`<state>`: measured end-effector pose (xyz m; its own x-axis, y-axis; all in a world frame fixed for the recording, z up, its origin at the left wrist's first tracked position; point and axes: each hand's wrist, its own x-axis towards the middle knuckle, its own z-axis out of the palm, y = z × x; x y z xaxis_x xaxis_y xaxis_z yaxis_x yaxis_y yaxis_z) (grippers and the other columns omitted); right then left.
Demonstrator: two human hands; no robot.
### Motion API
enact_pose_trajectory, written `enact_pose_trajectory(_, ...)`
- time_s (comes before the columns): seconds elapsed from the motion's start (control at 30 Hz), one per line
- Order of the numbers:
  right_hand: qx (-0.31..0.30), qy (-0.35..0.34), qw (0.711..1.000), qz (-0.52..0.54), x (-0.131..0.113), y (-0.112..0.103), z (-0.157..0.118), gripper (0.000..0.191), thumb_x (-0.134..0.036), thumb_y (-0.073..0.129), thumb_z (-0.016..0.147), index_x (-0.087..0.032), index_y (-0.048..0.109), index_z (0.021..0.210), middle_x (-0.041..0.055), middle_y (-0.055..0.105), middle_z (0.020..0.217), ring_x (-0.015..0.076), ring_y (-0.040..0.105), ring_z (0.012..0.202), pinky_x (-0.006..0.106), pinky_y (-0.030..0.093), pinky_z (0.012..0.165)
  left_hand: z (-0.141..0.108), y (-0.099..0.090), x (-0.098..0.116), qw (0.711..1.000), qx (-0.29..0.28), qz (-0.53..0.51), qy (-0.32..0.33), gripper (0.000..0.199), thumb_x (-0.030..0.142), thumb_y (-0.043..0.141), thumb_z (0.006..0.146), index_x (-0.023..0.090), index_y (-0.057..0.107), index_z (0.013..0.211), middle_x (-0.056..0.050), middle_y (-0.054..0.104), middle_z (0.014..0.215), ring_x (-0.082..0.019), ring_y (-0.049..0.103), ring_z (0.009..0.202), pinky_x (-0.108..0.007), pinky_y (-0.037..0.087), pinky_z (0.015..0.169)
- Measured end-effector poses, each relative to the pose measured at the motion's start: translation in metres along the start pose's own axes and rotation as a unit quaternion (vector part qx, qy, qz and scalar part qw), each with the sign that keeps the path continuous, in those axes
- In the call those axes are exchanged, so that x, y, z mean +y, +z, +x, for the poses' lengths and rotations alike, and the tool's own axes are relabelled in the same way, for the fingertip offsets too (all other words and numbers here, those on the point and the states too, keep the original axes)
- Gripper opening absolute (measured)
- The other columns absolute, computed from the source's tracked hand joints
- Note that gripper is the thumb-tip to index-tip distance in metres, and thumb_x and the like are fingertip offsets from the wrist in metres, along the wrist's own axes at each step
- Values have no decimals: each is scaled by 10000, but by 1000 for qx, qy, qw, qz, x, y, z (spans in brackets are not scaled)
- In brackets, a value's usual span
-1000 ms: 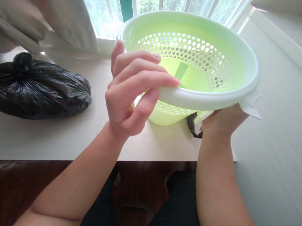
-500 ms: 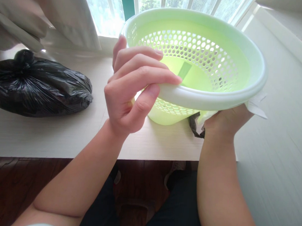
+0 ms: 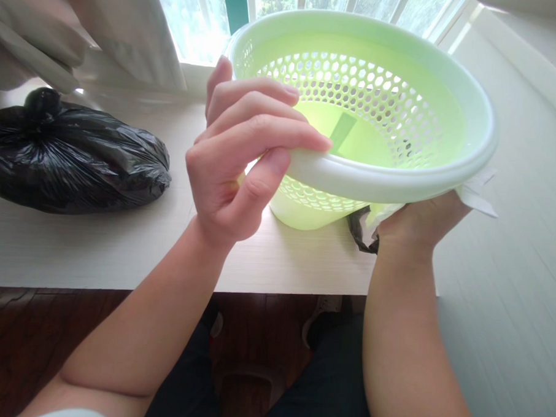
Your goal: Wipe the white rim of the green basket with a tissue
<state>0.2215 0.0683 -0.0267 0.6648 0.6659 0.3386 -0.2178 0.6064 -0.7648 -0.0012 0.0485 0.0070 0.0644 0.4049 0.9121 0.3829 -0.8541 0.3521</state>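
Observation:
A light green plastic wastebasket (image 3: 375, 183) with a perforated wall and pale rim is tilted, its mouth facing me. My left hand (image 3: 243, 155) is closed on the rim at its near left, thumb outside and fingers reaching over the edge. My right hand (image 3: 427, 221) is under the right side of the rim, against the basket's outer wall, with its fingers mostly hidden. A crumpled white tissue (image 3: 479, 193) sticks out past that hand, and a scrap of black plastic (image 3: 362, 230) shows beside its wrist.
To the left, a knotted, full black plastic bag (image 3: 82, 157) lies on the white ledge (image 3: 119, 251). Behind are a curtain (image 3: 124, 36) and a barred window (image 3: 194, 20). A white surface (image 3: 510, 255) runs along the right. Dark wooden floor is below.
The wastebasket's rim has shifted very slightly right, and my left hand slightly left. Both hands keep nearly the same hold.

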Motion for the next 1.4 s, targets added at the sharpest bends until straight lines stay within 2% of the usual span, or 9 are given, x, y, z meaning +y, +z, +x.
enact_pose_trajectory(0.13,8,2,1000,-2,0,-1,1,112,-264,683,841,-245,607,762,-47,698,921,175,773,1059,337,715,727,1,-2,1,1000,-15,10,-10,367,239,416,955,354,762,990,124,734,965,-200,685,1162,-565,299,1327)
enact_pose_trajectory(0.33,0,-12,1000,-6,2,-1,2,191,-248,670,845,-234,546,700,-48,687,907,168,751,1117,315,709,752,2,0,-1,1000,6,-19,6,373,172,440,899,307,782,958,82,737,925,-193,685,1110,-566,341,1308)
enact_pose_trajectory(0.53,5,-16,1000,-5,1,0,1,240,-211,672,849,-237,514,670,-65,667,847,151,749,1124,296,709,739,1,2,-4,999,17,-29,3,387,169,433,882,305,787,958,84,730,922,-201,679,1110,-599,307,1322)
enact_pose_trajectory(0.7,2,-10,1000,4,-2,1,-1,239,-214,635,894,-233,553,671,-57,689,877,163,747,1162,325,722,760,1,1,-4,1000,10,-18,-10,362,237,432,929,317,785,949,97,743,932,-205,683,1120,-608,306,1329)
enact_pose_trajectory(0.9,9,0,1000,7,-1,1,2,116,-220,673,865,-249,642,757,-73,727,929,185,734,1223,355,735,787,0,3,-7,999,28,-17,-4,387,270,391,961,330,772,932,117,724,912,-180,681,1104,-586,313,1316)
enact_pose_trajectory(1.03,5,-7,1000,0,-1,0,1,104,-219,675,855,-274,672,766,-89,746,989,181,715,1268,383,730,901,1,4,-7,999,21,-26,-7,352,255,438,909,337,780,934,118,724,912,-180,677,1110,-535,322,1316)
enact_pose_trajectory(1.17,-1,-19,1000,-1,-1,-1,0,124,-185,668,851,-288,681,785,-103,748,1002,171,676,1335,389,680,1053,2,5,-7,999,36,-41,5,372,227,438,894,323,795,929,95,724,886,-189,682,1080,-568,334,1313)
enact_pose_trajectory(1.33,14,-11,1000,13,1,-2,5,112,-210,624,900,-278,676,827,-90,749,1064,187,637,1397,362,672,1065,2,5,-9,999,39,-30,-2,368,274,422,938,308,787,909,75,706,874,-186,668,1081,-594,320,1313)
enact_pose_trajectory(1.4,28,32,999,18,0,-2,6,148,-185,577,925,-282,670,862,-109,743,1115,169,616,1423,339,664,1075,2,4,-10,999,30,-21,9,366,295,413,961,300,777,925,59,692,874,-199,669,1093,-602,330,1299)
